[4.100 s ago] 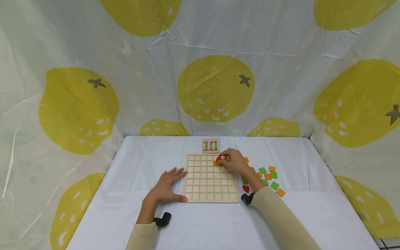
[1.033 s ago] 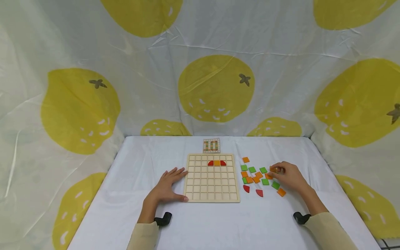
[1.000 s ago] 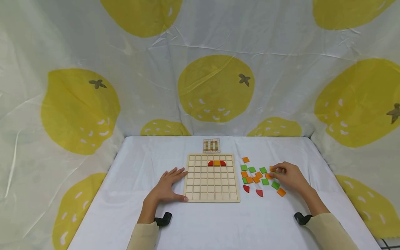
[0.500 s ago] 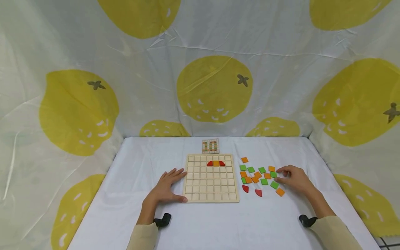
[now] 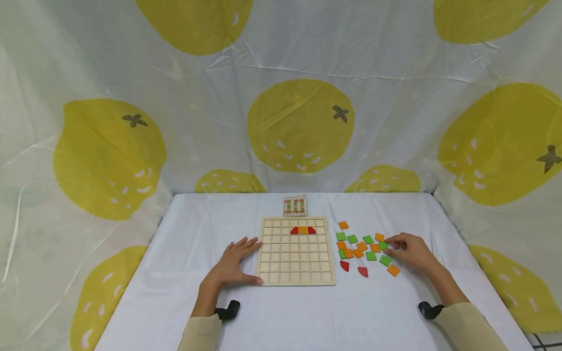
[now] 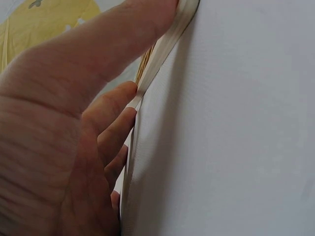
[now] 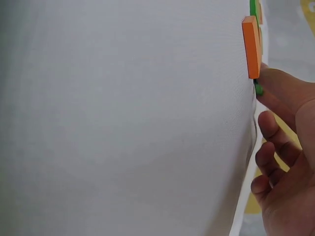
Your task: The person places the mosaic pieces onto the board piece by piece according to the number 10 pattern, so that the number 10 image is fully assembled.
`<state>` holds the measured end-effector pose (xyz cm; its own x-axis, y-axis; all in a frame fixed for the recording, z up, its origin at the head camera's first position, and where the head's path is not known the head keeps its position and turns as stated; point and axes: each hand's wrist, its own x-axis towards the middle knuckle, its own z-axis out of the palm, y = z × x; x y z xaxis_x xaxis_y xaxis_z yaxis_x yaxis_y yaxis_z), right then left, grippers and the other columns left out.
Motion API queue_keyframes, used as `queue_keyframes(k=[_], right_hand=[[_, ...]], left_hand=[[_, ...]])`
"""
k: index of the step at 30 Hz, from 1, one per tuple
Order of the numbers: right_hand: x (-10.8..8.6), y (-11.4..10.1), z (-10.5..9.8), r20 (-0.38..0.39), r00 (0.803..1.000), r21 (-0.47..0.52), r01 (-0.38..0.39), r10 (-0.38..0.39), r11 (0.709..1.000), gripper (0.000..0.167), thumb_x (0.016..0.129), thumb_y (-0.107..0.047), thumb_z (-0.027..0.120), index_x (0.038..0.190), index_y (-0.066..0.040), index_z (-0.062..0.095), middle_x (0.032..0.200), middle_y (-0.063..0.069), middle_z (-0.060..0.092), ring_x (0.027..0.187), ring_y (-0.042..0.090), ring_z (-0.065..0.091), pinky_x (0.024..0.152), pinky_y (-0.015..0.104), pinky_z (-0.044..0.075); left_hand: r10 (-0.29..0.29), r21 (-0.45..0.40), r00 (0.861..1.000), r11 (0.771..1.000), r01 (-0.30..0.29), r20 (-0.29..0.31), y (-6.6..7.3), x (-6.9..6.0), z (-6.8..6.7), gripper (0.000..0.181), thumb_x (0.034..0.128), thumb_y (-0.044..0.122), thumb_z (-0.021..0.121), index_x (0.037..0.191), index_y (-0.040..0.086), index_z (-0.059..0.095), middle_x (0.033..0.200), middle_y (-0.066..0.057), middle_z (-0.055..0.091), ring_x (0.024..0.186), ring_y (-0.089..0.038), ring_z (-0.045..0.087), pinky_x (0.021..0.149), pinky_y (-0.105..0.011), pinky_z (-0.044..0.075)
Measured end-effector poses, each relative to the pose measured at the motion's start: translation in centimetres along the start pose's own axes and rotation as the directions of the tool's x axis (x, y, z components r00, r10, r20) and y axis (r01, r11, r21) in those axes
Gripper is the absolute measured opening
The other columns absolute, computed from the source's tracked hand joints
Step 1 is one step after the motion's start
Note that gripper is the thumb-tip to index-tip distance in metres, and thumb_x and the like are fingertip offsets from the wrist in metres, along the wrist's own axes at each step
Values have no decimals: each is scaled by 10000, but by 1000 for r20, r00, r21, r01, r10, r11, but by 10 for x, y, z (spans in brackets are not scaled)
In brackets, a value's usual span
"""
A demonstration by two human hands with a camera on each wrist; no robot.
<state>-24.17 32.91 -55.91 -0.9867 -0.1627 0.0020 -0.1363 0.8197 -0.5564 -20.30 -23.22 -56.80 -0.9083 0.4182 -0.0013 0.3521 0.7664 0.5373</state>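
Observation:
My left hand (image 5: 232, 263) is spread along the left edge of a wooden grid board (image 5: 281, 268), its thumb and fingertips touching the rim. A red quarter-round tile (image 5: 294, 231), an orange square tile (image 5: 303, 230) and another red quarter-round tile (image 5: 311, 230) sit side by side in a row near the board's top. To the board's right, my right hand (image 5: 412, 251) pinches a green square tile (image 5: 383, 245) between thumb and index finger at the edge of the loose tiles. In the right wrist view the other fingers (image 7: 268, 155) are curled, and the thumb partly hides the tile.
A small printed pattern card (image 5: 295, 206) lies behind the board. Several orange and green squares are scattered right of it, with two red quarter-rounds (image 5: 362, 271) in front. One orange tile (image 5: 393, 270) lies just in front of my right hand. A white cloth covers the table.
The second red quarter-round has been set on the board and my right hand has gone right to the loose tiles. It drew back a little, then closed on the green tile. My left hand stays put.

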Motion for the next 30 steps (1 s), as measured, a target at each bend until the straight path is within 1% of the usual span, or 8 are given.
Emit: queue_keyframes(k=[5,12,18,21,25,30], right_hand=[[0,-4,-5,-16,1000,4,11,-11,1000,291,886,-293,823,1088,-87,781,836,-7,579,815,165,482,654,240,378],[7,-13,-11,-55,997,2,61,-61,998,280,883,-270,829,1093,-89,787,849,1,587,829,185,465,647,246,372],[18,-25,-3,-40,998,27,56,-54,998,323,886,-296,825,1132,-92,781,875,8,581,868,210,473,654,255,394],[24,-33,2,-36,997,30,67,-65,997,330,885,-309,827,1139,-103,781,873,-1,587,877,211,478,666,257,408],[32,-44,8,-34,996,52,87,-85,995,320,887,-320,826,1132,-117,782,866,-5,587,866,211,483,655,258,415],[41,-60,18,-21,997,82,76,-74,994,333,892,-353,817,1135,-129,783,886,6,585,875,211,480,631,255,421]], left_hand=[[-14,-6,1000,1000,14,8,0,-1,0,1103,655,694,858,1583,275,433,1671,28,366,1594,-320,214,1275,-624,96],[-13,0,1000,1000,13,8,0,-1,0,1106,651,694,859,1585,288,428,1671,35,366,1593,-314,217,1273,-624,105],[-6,-11,1000,1000,6,-2,-1,-2,0,1097,652,681,866,1579,275,441,1665,20,379,1587,-332,229,1269,-633,110],[-9,-16,1000,1000,9,-2,-1,-3,0,1095,653,693,859,1578,280,443,1666,29,376,1589,-328,225,1270,-630,105],[-8,-17,1000,1000,8,-1,0,-3,0,1089,660,700,852,1578,282,441,1667,32,372,1592,-324,219,1272,-626,100],[-1,-29,1000,1000,1,-1,2,-3,-2,1079,660,667,869,1571,262,456,1662,9,386,1587,-339,227,1269,-634,104]])
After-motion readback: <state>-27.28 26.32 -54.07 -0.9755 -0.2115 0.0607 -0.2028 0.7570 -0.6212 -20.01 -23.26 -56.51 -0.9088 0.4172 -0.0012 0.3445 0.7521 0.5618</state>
